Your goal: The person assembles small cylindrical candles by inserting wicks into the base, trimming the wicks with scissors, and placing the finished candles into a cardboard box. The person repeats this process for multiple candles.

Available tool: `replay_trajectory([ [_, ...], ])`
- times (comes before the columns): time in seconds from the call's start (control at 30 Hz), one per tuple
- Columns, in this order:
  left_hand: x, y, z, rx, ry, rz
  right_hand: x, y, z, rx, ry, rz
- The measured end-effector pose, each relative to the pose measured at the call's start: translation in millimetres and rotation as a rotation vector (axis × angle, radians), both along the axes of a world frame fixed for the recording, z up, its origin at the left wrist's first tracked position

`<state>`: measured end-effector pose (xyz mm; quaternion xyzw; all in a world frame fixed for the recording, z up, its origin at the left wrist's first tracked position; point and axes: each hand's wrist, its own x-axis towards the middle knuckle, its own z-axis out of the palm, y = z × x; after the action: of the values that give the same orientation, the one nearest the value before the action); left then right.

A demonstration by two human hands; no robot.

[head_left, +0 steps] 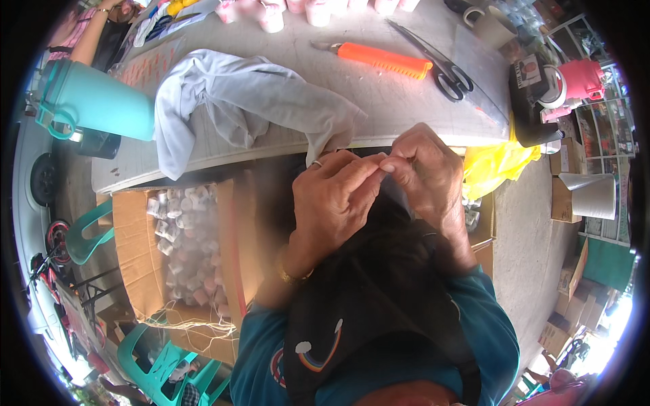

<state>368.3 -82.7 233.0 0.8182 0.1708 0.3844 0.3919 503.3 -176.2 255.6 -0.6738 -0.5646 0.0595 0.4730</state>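
At the front edge of the table, my left hand (335, 203) and my right hand (428, 177) meet fingertip to fingertip. Both are closed in a pinch, and whatever lies between the fingers is too small or hidden to make out. A crumpled light grey cloth (237, 95) lies on the table, its right end hanging down by my left hand. Beyond my hands lie a utility knife (382, 61) with an orange handle and a pair of scissors (443, 71) with black handles.
A cardboard box (139, 250) of small white and pinkish wrapped pieces (193, 243) stands at the left below the table (128, 169). A turquoise tumbler (101, 101) lies at the left end. Pink-white cups line the far side. A yellow plastic bag (497, 162) hangs at right.
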Motion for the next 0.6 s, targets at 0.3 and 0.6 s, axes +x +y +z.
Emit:
replay_trajectory([
  [0.3, 5.6, -4.5, -2.2, -0.155, -0.067, -0.005, -6.5, 3.0, -12.5, 0.066, 0.497, 0.002],
  [0.6, 8.3, -5.0, -5.0, -0.139, -0.138, 0.06, -9.0, 9.7, -16.4, 0.121, 0.508, -0.035],
])
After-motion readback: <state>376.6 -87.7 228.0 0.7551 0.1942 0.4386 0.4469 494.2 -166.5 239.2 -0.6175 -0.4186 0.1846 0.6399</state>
